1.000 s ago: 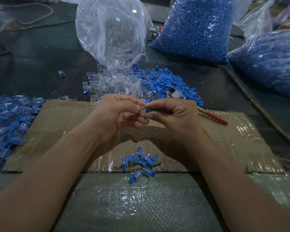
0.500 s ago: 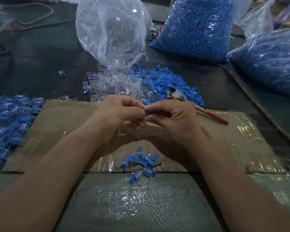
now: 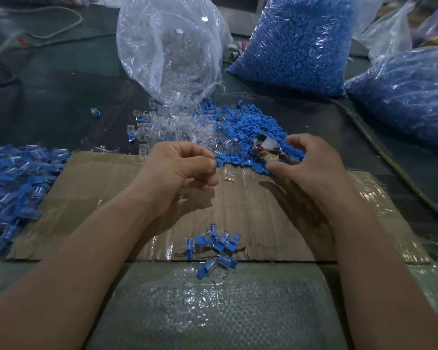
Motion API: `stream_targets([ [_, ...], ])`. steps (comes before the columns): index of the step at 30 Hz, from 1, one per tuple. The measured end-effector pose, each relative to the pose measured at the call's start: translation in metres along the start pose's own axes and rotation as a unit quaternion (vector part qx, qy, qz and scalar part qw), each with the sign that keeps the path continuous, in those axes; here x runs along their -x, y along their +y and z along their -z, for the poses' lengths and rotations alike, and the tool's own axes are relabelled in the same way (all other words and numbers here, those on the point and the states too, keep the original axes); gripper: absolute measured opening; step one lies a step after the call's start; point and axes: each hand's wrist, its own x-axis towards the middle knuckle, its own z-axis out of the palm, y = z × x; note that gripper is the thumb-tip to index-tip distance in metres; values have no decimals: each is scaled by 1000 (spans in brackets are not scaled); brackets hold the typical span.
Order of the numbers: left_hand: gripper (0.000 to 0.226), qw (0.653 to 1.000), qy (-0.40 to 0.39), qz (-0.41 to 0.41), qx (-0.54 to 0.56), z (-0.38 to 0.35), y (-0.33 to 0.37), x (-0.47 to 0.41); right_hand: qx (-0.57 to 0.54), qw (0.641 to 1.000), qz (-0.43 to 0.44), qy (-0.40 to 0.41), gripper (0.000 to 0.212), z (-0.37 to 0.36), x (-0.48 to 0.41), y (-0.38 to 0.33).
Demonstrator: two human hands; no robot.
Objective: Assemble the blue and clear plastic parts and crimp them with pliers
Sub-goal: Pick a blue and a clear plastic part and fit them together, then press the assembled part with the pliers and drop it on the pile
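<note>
A dark bench (image 3: 51, 102) carries a taped cardboard sheet (image 3: 250, 205) at its centre. The left hand (image 3: 177, 170) pinches a small blue part (image 3: 219, 163) between its fingertips. The right hand (image 3: 311, 168), at 2 o'clock from it, closes around the pliers (image 3: 266, 145) on the loose blue pile (image 3: 243, 125). Clear parts (image 3: 172, 125) spill from an open bag (image 3: 167, 49) at 12 o'clock. Assembled pieces (image 3: 218, 242) lie at 6 o'clock on the cardboard.
</note>
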Motion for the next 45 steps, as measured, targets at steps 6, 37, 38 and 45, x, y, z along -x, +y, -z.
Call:
stream_targets([
  [6,9,1000,5,-1,17,1,-1,0,102,987,-58,-107,107,3,-5,10],
  [37,14,989,81,-113,42,-2,-1,-3,19,985,171,-21,37,-19,17,-27],
  [38,14,989,82,-119,39,-2,-1,-2,29,983,178,-27,37,-20,17,-27],
  [45,14,987,88,-134,13,-3,1,0,61,975,205,-54,38,-24,19,-29],
])
